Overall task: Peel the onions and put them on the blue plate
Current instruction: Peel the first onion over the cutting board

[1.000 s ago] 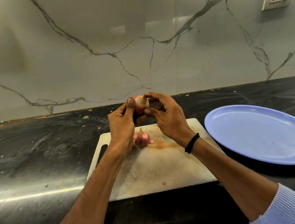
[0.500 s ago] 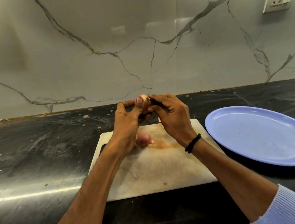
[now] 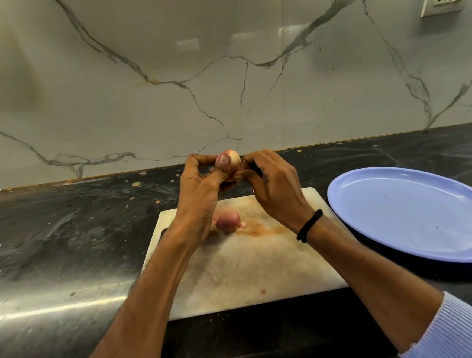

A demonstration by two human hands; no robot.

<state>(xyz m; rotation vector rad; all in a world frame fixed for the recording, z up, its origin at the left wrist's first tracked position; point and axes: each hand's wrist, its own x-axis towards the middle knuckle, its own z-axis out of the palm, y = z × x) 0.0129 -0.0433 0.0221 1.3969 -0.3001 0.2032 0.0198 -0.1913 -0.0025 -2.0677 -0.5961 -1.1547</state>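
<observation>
Onion (image 3: 232, 159) held above far edge of cutting board (image 3: 244, 265), left hand (image 3: 201, 187) gripping it, thumb over top. Right hand (image 3: 272, 187) pinching at its side — skin presumably. Advice: lift dry layer at root end, strip downward, rotate. Second onion (image 3: 227, 222) on board; blue plate (image 3: 418, 215) bare.

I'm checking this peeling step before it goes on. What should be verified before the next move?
1. Grip of left hand on held onion: ok.
2. Pinch of right hand at its side: ok.
3. Skin fully off held onion: cannot tell, fingers cover most of it.
4. Free space on blue plate: ok.
5. Steady second onion lying on cutting board: ok.
</observation>
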